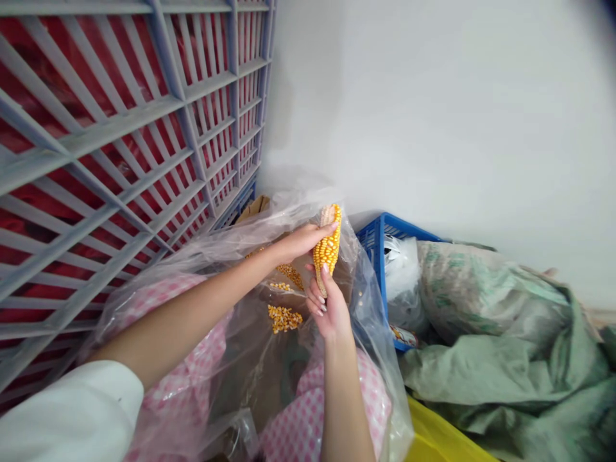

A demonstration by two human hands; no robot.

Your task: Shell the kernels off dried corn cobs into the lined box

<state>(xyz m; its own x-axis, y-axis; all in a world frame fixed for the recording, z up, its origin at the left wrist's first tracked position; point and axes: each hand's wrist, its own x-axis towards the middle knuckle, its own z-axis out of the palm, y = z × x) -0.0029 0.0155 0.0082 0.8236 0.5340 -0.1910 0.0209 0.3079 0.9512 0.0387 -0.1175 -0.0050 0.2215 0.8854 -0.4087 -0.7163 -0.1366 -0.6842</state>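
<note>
An ear of dried yellow corn [329,251] stands nearly upright between my hands, part of its side stripped to the pale cob near the top and bottom. My left hand [308,240] grips its upper part, with the thumb across the kernels. Lower down, my right hand [330,308] holds the bottom end, fingers curled round it and thumb pressed on the kernels. Beneath both hands spreads a large clear plastic bag [240,359]. Loose corn kernels [283,319] lie in several small heaps in it.
A tall grey slatted crate [187,102] with red material behind it rises on the left. To the right are a blue plastic crate [384,256], a stuffed woven sack [481,289] and green cloth-like sacking [481,366]. A white wall [433,115] stands behind.
</note>
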